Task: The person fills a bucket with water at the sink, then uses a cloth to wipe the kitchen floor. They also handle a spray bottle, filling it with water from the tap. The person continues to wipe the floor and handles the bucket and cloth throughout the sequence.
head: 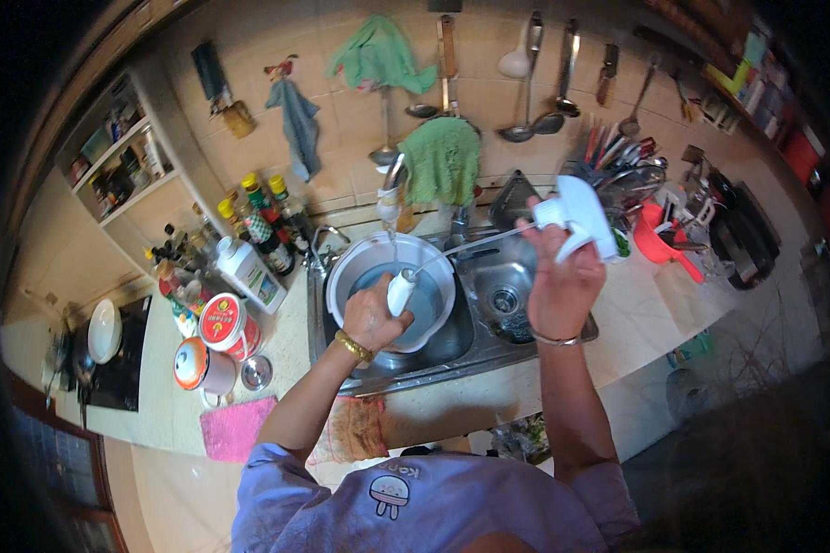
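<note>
My left hand (373,314) grips a white plastic bottle (402,294) by its body, its neck uncovered, over a white basin (340,294). In my right hand (564,290) is a white trigger spray head (584,214), held up over the right side of the sink. Its thin dip tube (474,243) slants down to the left, the lower end close to the bottle's mouth; whether it is inside, I cannot tell. Water runs from the faucet (391,183) into the basin, which holds bluish water and sits in the left bowl of the steel sink (456,363).
Left of the sink stand a white jug (249,276), sauce bottles (266,228), a red-and-white tub (229,325) and an enamel mug (204,370). A red plastic strainer (660,238) and utensils lie to the right. A green towel (443,159) hangs behind the faucet. Ladles (519,131) hang on the wall.
</note>
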Demonstrator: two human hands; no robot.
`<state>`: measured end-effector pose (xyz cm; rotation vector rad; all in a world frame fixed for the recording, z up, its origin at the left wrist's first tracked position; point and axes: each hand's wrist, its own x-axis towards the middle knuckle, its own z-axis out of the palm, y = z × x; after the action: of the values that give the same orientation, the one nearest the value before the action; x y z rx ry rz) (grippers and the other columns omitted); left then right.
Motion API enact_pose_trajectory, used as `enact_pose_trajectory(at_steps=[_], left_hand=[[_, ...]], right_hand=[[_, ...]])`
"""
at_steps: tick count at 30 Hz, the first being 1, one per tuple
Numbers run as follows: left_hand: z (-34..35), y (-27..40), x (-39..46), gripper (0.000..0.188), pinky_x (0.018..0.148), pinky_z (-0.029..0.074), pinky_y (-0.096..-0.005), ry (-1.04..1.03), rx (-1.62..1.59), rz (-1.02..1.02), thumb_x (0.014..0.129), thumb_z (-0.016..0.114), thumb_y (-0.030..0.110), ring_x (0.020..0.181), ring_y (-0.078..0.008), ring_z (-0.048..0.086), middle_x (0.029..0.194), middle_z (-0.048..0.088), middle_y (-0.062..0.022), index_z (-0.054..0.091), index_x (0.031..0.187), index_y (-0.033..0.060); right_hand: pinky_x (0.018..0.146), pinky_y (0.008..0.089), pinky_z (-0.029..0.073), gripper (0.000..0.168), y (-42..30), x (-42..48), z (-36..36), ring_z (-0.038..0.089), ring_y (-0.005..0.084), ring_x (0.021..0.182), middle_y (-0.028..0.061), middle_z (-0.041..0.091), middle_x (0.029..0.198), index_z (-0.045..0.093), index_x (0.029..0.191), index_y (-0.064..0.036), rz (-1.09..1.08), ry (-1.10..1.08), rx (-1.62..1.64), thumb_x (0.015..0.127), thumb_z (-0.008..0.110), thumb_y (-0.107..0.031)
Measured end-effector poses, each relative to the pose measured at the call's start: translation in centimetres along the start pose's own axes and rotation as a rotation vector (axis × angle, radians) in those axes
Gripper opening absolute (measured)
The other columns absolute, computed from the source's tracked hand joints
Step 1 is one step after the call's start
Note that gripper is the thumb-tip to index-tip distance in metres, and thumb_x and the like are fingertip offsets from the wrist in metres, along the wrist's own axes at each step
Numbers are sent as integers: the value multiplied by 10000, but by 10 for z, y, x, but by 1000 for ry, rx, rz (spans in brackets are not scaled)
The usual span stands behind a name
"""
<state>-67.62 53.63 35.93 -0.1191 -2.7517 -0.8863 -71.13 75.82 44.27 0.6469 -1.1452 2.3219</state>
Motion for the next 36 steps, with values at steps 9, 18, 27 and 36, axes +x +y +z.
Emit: enact_pose_trajectory(at_steps=[9, 18, 27, 36], left_hand=[[23, 39, -2, 416, 619, 495, -404, -96, -361, 114, 612, 653, 161, 691, -366, 621, 724, 622, -178, 549, 1001, 58], [61, 78, -17, 378, 594, 482, -340, -253, -608, 266, 618, 596, 56, 648, -267, 628, 715, 615, -148, 538, 987, 0], [129, 118, -53, 414, 656, 506, -366, -400, -580, 273, 626, 657, 97, 748, -310, 649, 805, 639, -181, 553, 1018, 10], [197, 228, -132, 251, 576, 473, -441, -296, -566, 553, 628, 644, 74, 659, -383, 605, 665, 590, -178, 523, 839, 12]], right_hand=[[959, 293, 383, 633, 20, -63, -11, 472, 161, 1134, 117, 486, 1258, 366, 1314, 17, 107, -145, -436, 761, 672, -26], [1012, 293, 333, 631, -6, -100, -46, 410, 153, 1199, 99, 429, 1305, 334, 1328, 14, 252, -128, -383, 798, 664, -78], [976, 268, 343, 683, -65, -146, -97, 422, 124, 1168, 79, 463, 1275, 314, 1348, -12, 251, 79, -531, 791, 684, -153], [947, 289, 358, 707, -154, -210, -175, 431, 132, 1104, 67, 475, 1201, 327, 1325, -47, 95, 305, -692, 756, 717, -204]])
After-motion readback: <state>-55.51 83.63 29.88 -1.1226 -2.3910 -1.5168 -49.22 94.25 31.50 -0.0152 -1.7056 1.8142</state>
